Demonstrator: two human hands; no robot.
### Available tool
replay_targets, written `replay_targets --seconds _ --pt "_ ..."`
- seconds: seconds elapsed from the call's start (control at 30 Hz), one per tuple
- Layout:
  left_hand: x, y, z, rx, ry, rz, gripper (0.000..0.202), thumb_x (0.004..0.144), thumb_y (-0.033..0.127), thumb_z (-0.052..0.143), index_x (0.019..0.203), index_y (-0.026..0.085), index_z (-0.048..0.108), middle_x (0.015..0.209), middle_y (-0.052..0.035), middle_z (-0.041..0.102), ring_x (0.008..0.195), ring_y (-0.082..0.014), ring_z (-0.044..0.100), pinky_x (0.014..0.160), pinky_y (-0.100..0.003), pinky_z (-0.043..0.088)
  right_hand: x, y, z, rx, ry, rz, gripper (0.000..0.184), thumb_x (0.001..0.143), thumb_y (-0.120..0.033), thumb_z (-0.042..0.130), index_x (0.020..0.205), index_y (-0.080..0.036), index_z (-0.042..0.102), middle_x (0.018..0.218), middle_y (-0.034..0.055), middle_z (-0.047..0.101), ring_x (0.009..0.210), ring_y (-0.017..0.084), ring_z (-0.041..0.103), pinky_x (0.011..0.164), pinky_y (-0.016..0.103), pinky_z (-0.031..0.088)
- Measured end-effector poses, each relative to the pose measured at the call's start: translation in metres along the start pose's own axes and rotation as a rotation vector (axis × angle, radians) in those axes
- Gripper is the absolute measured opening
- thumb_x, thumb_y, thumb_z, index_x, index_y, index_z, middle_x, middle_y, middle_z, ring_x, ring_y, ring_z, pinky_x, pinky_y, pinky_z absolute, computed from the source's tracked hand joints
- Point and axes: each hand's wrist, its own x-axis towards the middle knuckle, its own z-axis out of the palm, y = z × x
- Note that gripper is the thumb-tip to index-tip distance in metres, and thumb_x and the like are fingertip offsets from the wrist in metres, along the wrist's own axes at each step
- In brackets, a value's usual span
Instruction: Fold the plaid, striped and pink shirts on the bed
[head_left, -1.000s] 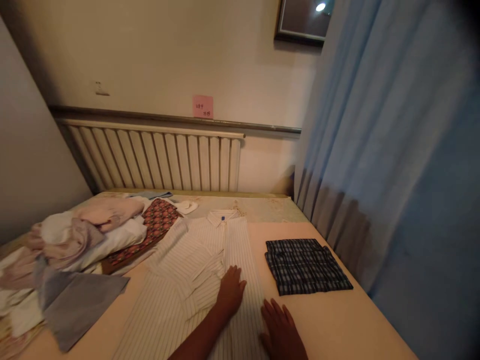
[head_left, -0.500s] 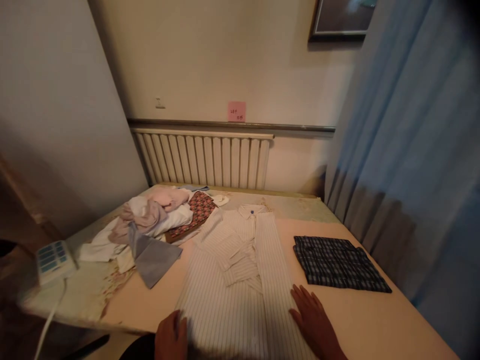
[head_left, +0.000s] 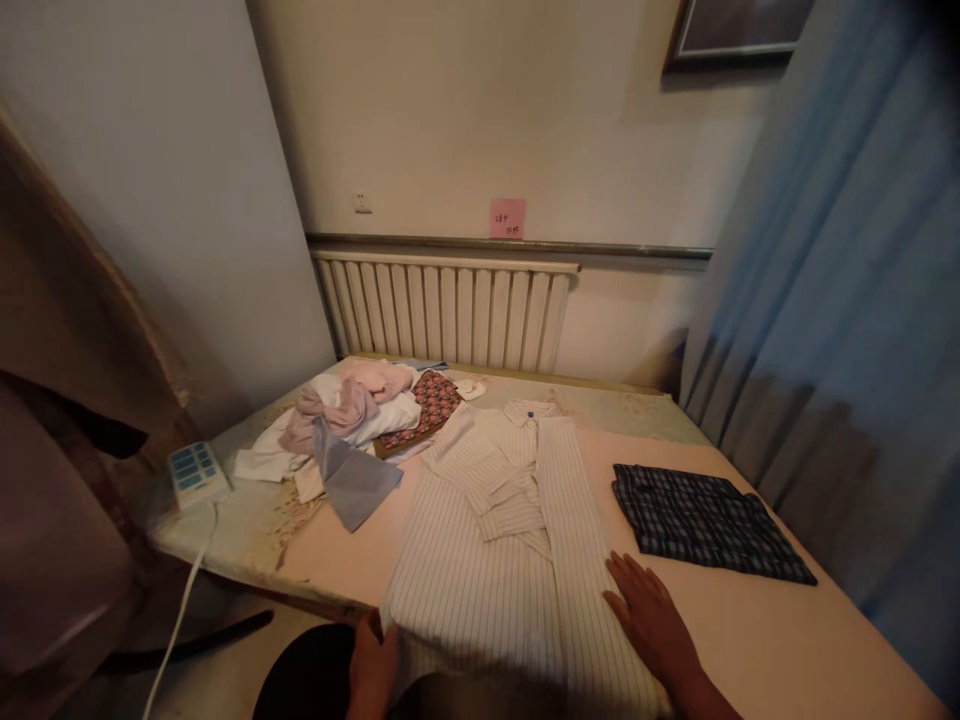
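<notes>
A white button-up shirt [head_left: 480, 580] with thin dark stripes lies spread on the table, collar toward the wall. One sleeve is folded across its front. My left hand [head_left: 373, 662] is closed at the shirt's lower left corner, with thumb and fingers pinching the edge of the cloth. My right hand [head_left: 649, 610] lies flat against the right edge of the shirt, fingers stretched out and palm down. The near hem hangs in shadow at the table's front edge.
Folded dark plaid cloth [head_left: 709, 522] lies right of the shirt. To the left are a heap of pink and white clothes [head_left: 337, 405], grey cloth [head_left: 356, 485] and a red patterned cloth [head_left: 427, 410]. A power strip [head_left: 196, 475] with a cord sits at the left corner. A black round seat [head_left: 307, 675] stands below.
The view has turned left, so everything sits further right in the picture. My left hand has shifted down along the shirt's left edge to its corner. My right hand stays flat beside the shirt.
</notes>
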Motion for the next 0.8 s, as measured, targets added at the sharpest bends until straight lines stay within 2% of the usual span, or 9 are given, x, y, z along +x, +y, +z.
replay_targets --seconds 0.1,0.23,0.37,0.5,0.63,0.8 --pt "-0.003 0.000 -0.002 0.037 -0.097 -0.026 0.025 0.081 0.027 0.046 0.097 0.014 0.060 0.097 -0.0131 0.071 0.095 -0.0264 0.068 0.081 -0.033 0.052 0.001 -0.001 -0.001 0.000 -0.020 0.013 0.055 0.094 -0.054 0.038 0.134 -0.021 0.053 0.142 0.0055 0.050 0.135 0.027 0.040 0.112 0.047 0.029" --pt "-0.013 0.003 -0.006 -0.004 -0.114 -0.004 0.021 0.081 0.024 0.044 0.092 0.017 0.061 0.094 -0.0091 0.073 0.096 -0.0244 0.068 0.083 -0.031 0.051 0.001 -0.001 0.000 0.000 -0.017 0.010 0.055 0.093 -0.055 0.038 0.134 -0.021 0.054 0.142 0.0055 0.050 0.135 0.027 0.040 0.112 0.047 0.028" --pt "-0.022 0.008 -0.015 -0.118 -0.140 0.025 0.026 0.080 0.030 0.042 0.090 0.017 0.062 0.090 -0.0080 0.073 0.095 -0.0249 0.068 0.083 -0.032 0.052 0.000 0.000 0.002 -0.004 -0.002 0.009 0.055 0.094 -0.054 0.037 0.134 -0.021 0.053 0.142 0.0057 0.050 0.135 0.027 0.040 0.112 0.047 0.028" --pt "-0.030 0.018 -0.024 -0.268 -0.201 0.113 0.037 0.075 0.041 0.045 0.094 0.015 0.063 0.091 -0.0066 0.073 0.092 -0.0251 0.067 0.083 -0.034 0.052 0.000 -0.001 0.000 -0.007 0.008 0.005 0.055 0.094 -0.054 0.038 0.134 -0.021 0.053 0.141 0.0065 0.051 0.134 0.027 0.041 0.112 0.047 0.028" --pt "-0.037 0.035 -0.026 -0.392 -0.300 0.125 0.045 0.071 0.050 0.052 0.098 0.015 0.063 0.095 -0.0084 0.073 0.093 -0.0259 0.067 0.083 -0.035 0.053 0.001 -0.002 -0.002 -0.010 0.003 0.001 0.054 0.094 -0.053 0.038 0.134 -0.021 0.053 0.142 0.0065 0.050 0.135 0.027 0.041 0.111 0.047 0.029" --pt "-0.046 0.064 -0.028 -0.609 -0.420 0.105 0.057 0.064 0.051 0.064 0.109 0.016 0.062 0.112 -0.0125 0.070 0.106 -0.0295 0.063 0.091 -0.039 0.051 0.000 -0.002 0.000 0.004 0.040 0.000 0.052 0.095 -0.051 0.038 0.133 -0.021 0.054 0.140 0.0073 0.052 0.134 0.026 0.041 0.111 0.046 0.029"
